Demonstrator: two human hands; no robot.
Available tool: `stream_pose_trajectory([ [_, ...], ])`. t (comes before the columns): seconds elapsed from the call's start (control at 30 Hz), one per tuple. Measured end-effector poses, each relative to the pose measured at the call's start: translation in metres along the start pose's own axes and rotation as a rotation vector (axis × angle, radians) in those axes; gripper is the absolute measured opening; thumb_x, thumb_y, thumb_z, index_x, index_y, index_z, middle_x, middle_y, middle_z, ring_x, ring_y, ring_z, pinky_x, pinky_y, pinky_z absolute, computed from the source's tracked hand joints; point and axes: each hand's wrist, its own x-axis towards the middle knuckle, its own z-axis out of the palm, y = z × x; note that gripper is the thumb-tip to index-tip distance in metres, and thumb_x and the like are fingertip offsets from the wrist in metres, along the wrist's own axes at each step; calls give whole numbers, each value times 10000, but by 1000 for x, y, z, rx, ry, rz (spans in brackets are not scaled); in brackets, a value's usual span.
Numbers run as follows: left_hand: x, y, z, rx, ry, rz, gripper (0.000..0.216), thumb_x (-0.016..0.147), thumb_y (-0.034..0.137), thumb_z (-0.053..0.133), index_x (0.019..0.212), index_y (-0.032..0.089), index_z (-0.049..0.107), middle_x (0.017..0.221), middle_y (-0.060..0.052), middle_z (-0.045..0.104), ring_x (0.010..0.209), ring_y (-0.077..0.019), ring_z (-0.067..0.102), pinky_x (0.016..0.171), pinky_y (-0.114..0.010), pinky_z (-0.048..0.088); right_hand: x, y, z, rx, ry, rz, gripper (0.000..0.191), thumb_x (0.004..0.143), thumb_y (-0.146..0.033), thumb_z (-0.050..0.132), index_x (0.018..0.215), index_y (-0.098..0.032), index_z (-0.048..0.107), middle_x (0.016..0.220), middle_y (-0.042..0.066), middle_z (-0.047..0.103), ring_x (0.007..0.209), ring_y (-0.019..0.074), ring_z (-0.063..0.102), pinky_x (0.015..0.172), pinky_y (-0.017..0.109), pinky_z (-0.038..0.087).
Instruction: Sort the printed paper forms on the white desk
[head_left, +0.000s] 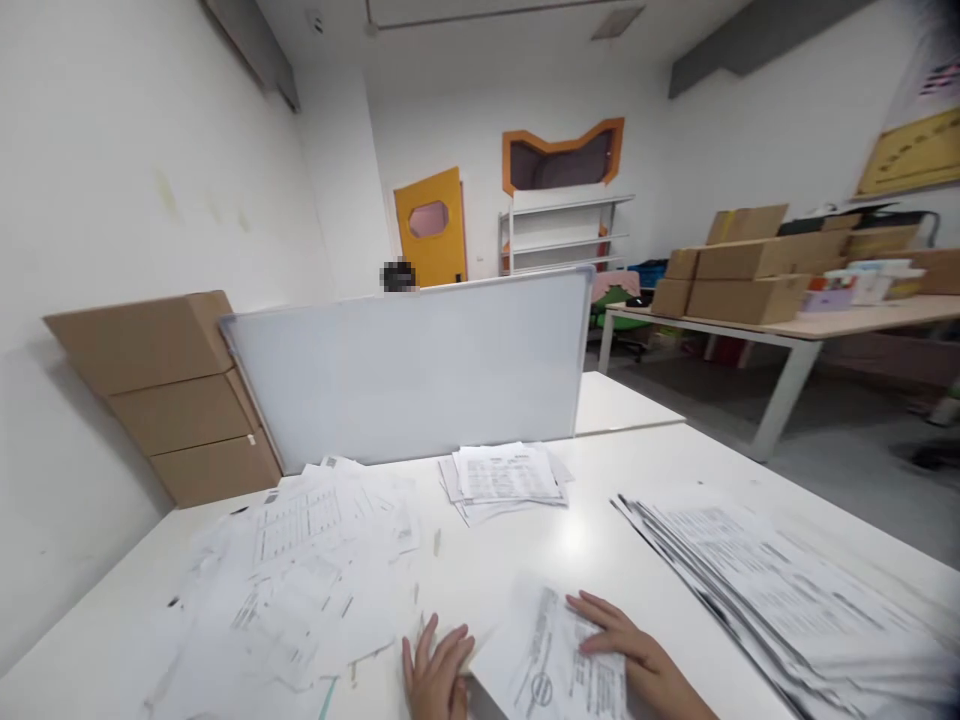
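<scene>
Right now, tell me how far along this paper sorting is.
Done, it seems: a small neat stack by the whiteboard and a long fanned stack on the right. In hand: both hands, left and right, lie flat on one printed sheet at the table's near edge. Left: the loose heap on the left side looks unsorted.
</scene>
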Motion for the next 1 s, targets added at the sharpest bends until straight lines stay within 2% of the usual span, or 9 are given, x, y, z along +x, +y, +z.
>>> stream_pose_trajectory([
  [0.1,3,6,-8,-23,-52,6,443,847,193,359,1147,402,609,1249,37,618,1310,-261,408,1110,-629,119,2,-14,7,-8,-91,33,284,858,-343,465,846,-313,748,1314,33,572,1340,278,375,1095,573,274],
  [0.27,3,14,-13,44,-31,-56,457,882,175,324,1150,412,608,1317,42,566,1352,-264,338,1109,-634,102,3,-15,5,79,-72,101,284,798,-211,478,639,-258,708,1368,13,522,1391,255,273,1110,531,254],
  [0.43,2,14,-12,99,-26,-52,578,822,27,294,1108,391,640,1349,50,538,1373,-246,302,1122,-605,131,2,-20,6,91,-136,91,280,797,-218,480,654,-253,718,1383,20,505,1398,263,253,1115,525,239],
  [0.6,1,12,-9,170,-19,15,597,810,8,324,1163,402,601,1339,42,547,1350,-261,342,1106,-630,183,2,-29,17,39,-195,17,312,792,-164,446,707,-255,731,1385,13,501,1390,251,276,1096,518,279],
  [0.67,1,13,-8,202,-14,44,618,809,-1,325,1190,419,573,1343,46,542,1348,-265,349,1090,-636,230,3,-31,20,2,-189,4,335,751,-113,428,727,-258,729,1394,1,489,1389,247,279,1090,520,287],
  [0.8,3,13,-10,233,-56,132,528,871,103,367,1303,389,466,1397,11,486,1360,-264,336,1065,-588,340,3,-35,18,-40,-173,25,378,657,-60,411,729,-260,723,1391,-11,491,1384,250,294,1090,523,291],
  [0.9,7,13,-17,238,-119,225,491,897,205,405,1362,362,390,1429,-2,447,1368,-267,320,1036,-531,416,1,-35,16,-30,-155,29,356,663,-71,417,717,-258,716,1379,-1,506,1373,255,317,1087,527,299],
  [1.0,7,18,-24,254,-163,245,493,901,213,405,1367,375,374,1439,15,432,1375,-265,305,1045,-533,408,-2,-31,17,2,-117,13,298,726,-124,440,719,-255,707,1378,19,507,1367,264,327,1079,538,311],
])
